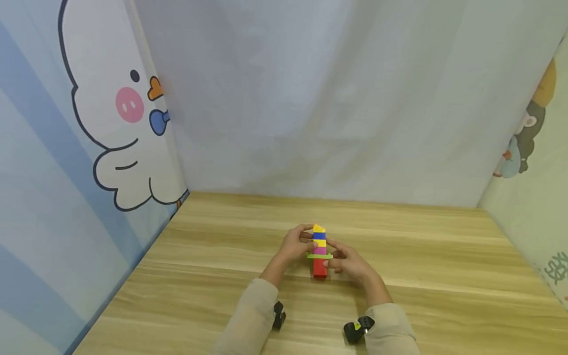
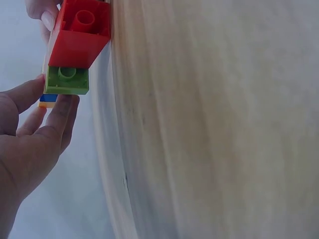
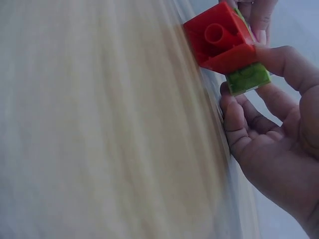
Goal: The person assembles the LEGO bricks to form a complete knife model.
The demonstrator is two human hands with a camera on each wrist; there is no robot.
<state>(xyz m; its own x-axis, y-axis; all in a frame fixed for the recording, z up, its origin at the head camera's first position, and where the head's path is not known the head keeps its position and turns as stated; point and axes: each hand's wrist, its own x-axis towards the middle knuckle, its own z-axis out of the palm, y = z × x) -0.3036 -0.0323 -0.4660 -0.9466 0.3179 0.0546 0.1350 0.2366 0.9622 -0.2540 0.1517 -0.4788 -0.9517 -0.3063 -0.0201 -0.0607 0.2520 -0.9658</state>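
Observation:
A stack of toy building blocks is held between both hands in the head view. From its bottom up come a red block [image 1: 319, 267], a wider green plate [image 1: 320, 256], a pink block [image 1: 319, 251], a yellow block [image 1: 320, 243], a blue block [image 1: 319, 235] and a yellow top piece [image 1: 319, 229]. My left hand [image 1: 295, 243] pinches the upper part from the left. On the right, my right hand [image 1: 351, 262] grips the stack with its thumb at the red block. The hollow underside of the red block [image 3: 219, 37] faces the right wrist camera, off the table.
The wood-grain table [image 1: 213, 276] spreads around the hands. Behind it hangs a pale grey curtain [image 1: 328, 98]. A blue cartoon-printed panel [image 1: 53, 207] stands at the left, and a light printed panel [image 1: 528, 207] at the right. Black wrist cameras [image 1: 358, 329] sit on both sleeves.

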